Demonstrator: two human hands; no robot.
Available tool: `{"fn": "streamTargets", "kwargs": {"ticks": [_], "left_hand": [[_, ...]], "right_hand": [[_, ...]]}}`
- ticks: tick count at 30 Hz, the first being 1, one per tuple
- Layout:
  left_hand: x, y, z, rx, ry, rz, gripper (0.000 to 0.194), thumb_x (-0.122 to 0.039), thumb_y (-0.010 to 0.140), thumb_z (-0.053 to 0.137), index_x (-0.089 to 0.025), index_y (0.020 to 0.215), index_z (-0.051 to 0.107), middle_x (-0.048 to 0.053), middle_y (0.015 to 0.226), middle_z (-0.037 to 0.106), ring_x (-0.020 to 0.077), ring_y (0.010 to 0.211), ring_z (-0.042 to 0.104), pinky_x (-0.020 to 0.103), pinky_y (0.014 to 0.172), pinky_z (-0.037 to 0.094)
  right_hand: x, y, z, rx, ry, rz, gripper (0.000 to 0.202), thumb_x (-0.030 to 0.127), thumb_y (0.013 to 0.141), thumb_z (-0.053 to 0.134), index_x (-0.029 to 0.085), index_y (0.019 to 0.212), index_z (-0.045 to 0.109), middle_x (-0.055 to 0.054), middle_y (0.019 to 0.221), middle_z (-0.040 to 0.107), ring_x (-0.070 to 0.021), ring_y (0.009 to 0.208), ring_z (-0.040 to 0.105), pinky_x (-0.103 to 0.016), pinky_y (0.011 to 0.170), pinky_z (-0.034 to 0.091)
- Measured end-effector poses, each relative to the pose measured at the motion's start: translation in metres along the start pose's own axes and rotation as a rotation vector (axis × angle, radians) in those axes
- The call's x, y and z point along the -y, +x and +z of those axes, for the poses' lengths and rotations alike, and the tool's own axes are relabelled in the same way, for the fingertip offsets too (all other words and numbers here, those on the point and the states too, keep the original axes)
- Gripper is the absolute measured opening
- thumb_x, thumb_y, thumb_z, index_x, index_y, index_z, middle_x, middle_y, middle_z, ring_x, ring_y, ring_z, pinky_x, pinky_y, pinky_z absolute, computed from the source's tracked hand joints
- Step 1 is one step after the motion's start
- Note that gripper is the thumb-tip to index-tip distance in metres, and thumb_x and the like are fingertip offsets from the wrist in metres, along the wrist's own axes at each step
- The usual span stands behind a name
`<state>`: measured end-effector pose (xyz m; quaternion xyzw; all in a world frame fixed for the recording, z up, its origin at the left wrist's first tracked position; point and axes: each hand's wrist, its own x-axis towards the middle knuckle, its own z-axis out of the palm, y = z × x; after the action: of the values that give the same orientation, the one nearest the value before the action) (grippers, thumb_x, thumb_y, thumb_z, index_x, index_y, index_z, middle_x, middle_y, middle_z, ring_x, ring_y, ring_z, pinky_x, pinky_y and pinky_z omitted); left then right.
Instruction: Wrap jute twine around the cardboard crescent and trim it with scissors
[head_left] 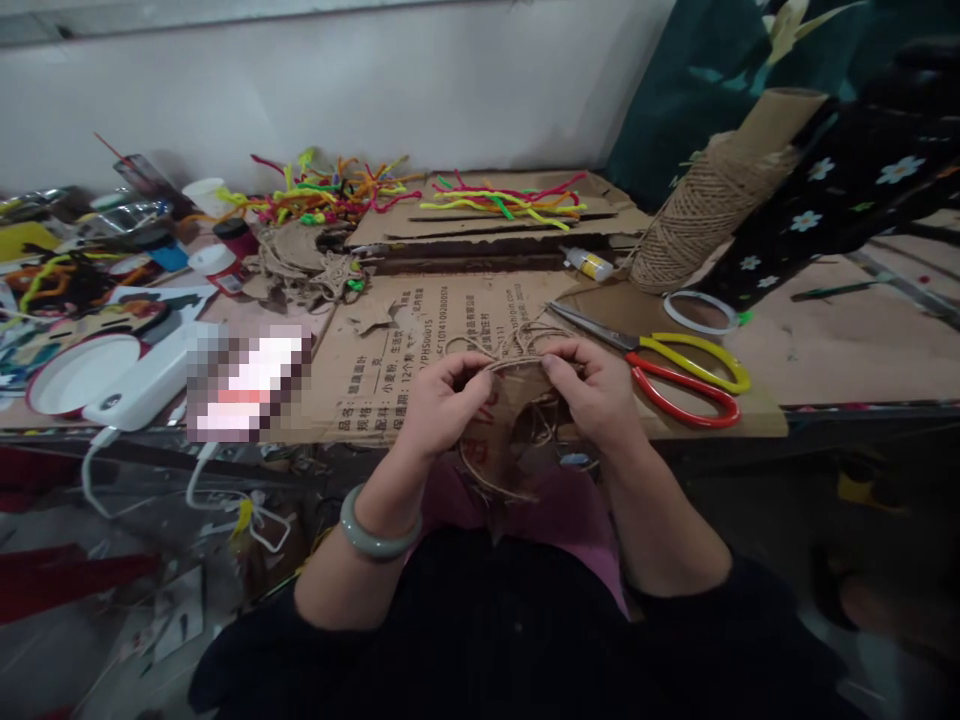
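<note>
My left hand [448, 400] and my right hand [591, 390] are close together at the table's front edge. Between them is a curved cardboard cutout [491, 435] with red print on it and twine along its rim. Thumb and fingers of each hand pinch its upper edge, where a strand of twine [517, 364] runs from one hand to the other. Loose loops of twine lie just behind the fingers. Scissors [652, 350] with one yellow and one red handle lie open to the right of my right hand. A printed cardboard sheet [405, 350] lies beneath.
At right stands a big twine spool [712, 210], leaning, near a white ring [701, 312] and a small glue bottle [589, 264]. Coloured pipe cleaners [502, 203] lie at the back. A phone [251, 385], a white device [157, 375] with cables and paint pots [216, 268] occupy the left.
</note>
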<state>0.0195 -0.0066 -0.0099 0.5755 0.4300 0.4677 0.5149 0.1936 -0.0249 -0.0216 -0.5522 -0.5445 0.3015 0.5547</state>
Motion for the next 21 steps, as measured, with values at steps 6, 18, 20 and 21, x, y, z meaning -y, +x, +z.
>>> {"fn": "streamTargets", "kwargs": {"ticks": [6, 18, 20, 21], "left_hand": [[0.0034, 0.0001, -0.0007, -0.015, -0.003, -0.014, 0.01, -0.027, 0.071, 0.067, -0.018, 0.075, 0.069, -0.001, 0.059, 0.064, 0.01, 0.052, 0.055, 0.023, 0.052, 0.044], [0.0055, -0.0012, -0.0006, -0.01, -0.034, -0.018, 0.01, -0.027, 0.075, 0.066, -0.017, 0.077, 0.068, -0.001, 0.06, 0.064, 0.0087, 0.053, 0.056, 0.02, 0.051, 0.046], [0.0048, -0.0012, 0.0001, -0.015, -0.051, -0.042, 0.012, -0.029, 0.075, 0.067, -0.017, 0.076, 0.067, -0.001, 0.06, 0.063, 0.0089, 0.053, 0.056, 0.02, 0.05, 0.046], [0.0044, -0.0012, 0.0005, -0.019, -0.066, -0.053, 0.013, -0.029, 0.074, 0.068, -0.017, 0.076, 0.067, -0.001, 0.06, 0.063, 0.009, 0.053, 0.056, 0.02, 0.05, 0.046]], "right_hand": [[0.0017, 0.0, -0.0017, 0.026, -0.024, -0.052, 0.012, 0.031, 0.074, 0.06, 0.02, 0.076, 0.065, 0.002, 0.063, 0.06, -0.0098, 0.053, 0.05, -0.024, 0.049, 0.042], [-0.0031, -0.0026, -0.0027, 0.002, -0.035, -0.031, 0.012, 0.031, 0.078, 0.064, 0.021, 0.079, 0.068, 0.0, 0.064, 0.062, -0.0098, 0.051, 0.05, -0.024, 0.046, 0.042], [-0.0044, -0.0027, -0.003, -0.003, -0.041, -0.043, 0.012, 0.031, 0.078, 0.064, 0.021, 0.08, 0.069, -0.001, 0.067, 0.064, -0.0103, 0.053, 0.052, -0.023, 0.047, 0.042], [-0.005, -0.0028, -0.0031, -0.004, -0.045, -0.042, 0.012, 0.032, 0.078, 0.064, 0.021, 0.08, 0.069, -0.001, 0.067, 0.064, -0.0104, 0.053, 0.052, -0.023, 0.047, 0.042]]}}
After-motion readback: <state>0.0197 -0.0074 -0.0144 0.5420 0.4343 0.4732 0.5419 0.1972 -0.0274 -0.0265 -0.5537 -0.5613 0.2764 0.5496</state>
